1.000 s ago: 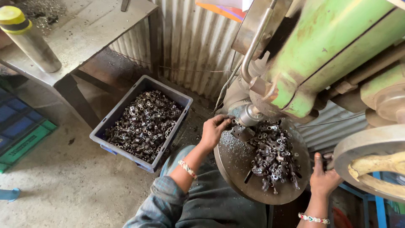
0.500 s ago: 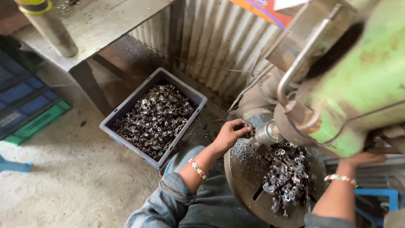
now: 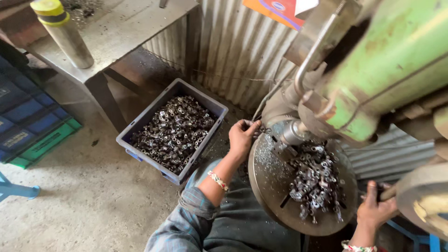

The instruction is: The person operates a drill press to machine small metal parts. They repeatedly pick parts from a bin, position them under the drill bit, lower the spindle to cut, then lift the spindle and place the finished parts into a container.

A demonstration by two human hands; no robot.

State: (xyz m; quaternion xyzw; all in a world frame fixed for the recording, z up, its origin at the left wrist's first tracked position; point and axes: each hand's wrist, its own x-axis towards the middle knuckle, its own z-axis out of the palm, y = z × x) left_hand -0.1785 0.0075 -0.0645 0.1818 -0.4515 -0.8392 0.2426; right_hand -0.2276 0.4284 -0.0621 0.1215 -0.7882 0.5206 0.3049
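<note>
From the head camera, I look down at my two hands beside a big green machine (image 3: 396,65). My left hand (image 3: 241,136) is at the far edge of the round metal plate (image 3: 270,186) under the machine. Its fingers are curled and pinch a small metal part (image 3: 262,129) right by the plate's rim, near the shiny round tip (image 3: 293,133) of the machine. A bead band (image 3: 218,180) sits on that wrist, and my striped sleeve (image 3: 186,219) is rolled up at the elbow.

My right hand (image 3: 374,207) is low on the other side of the plate. It is wrapped around a dark handle (image 3: 389,191) that sticks out from the machine. The fingers are closed tight on it.

On the plate lies a heap of little metal parts (image 3: 315,179), all grey and shiny. It sits between my two hands, closer to the right one. Bright metal crumbs are spread on the plate beside the heap.

On the floor to the left of my knee stands a grey-blue box (image 3: 140,128) full of the same little parts. Behind it is a wall of wavy metal sheet (image 3: 233,46). A metal table (image 3: 116,28) stands farther left, with a grey tube with a yellow cap (image 3: 63,32) on top. Blue and green crates (image 3: 28,130) are stacked at the left edge, on the dusty floor (image 3: 70,205).
</note>
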